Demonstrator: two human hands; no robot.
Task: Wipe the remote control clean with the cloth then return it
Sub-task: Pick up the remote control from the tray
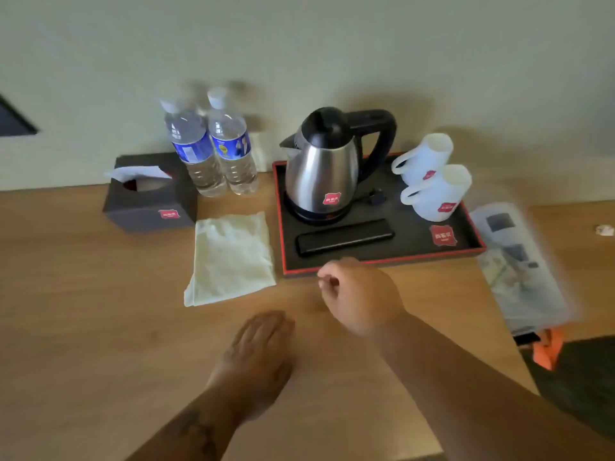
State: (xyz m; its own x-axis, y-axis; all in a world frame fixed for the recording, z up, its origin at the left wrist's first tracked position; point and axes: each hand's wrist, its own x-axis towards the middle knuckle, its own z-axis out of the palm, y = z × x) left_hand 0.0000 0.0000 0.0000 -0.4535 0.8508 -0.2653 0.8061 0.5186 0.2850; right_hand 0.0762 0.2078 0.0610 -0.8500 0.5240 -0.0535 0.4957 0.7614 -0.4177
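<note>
Your right hand (357, 296) hovers loosely curled and empty at the tray's (382, 262) near rim, poised for the remote control (344, 240) lying there. Your left hand (258, 356) rests flat, empty, near the cloth (231, 259).

Black remote control (345, 240) on red-rimmed black tray (382, 261); pale cream cloth (229, 259) on brown wood-grain table (83, 311).

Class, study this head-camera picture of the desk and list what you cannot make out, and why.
- Remote control in the tray: buttons not visible, dark and featureless.
- Plastic-wrapped leaflets, right: motion blur hides the print.
- Right hand: blurred, fingers curled, so whether it holds anything is unclear.
- Red logos on the kettle: text too small.
- Dark object, left edge: cut off.
</note>
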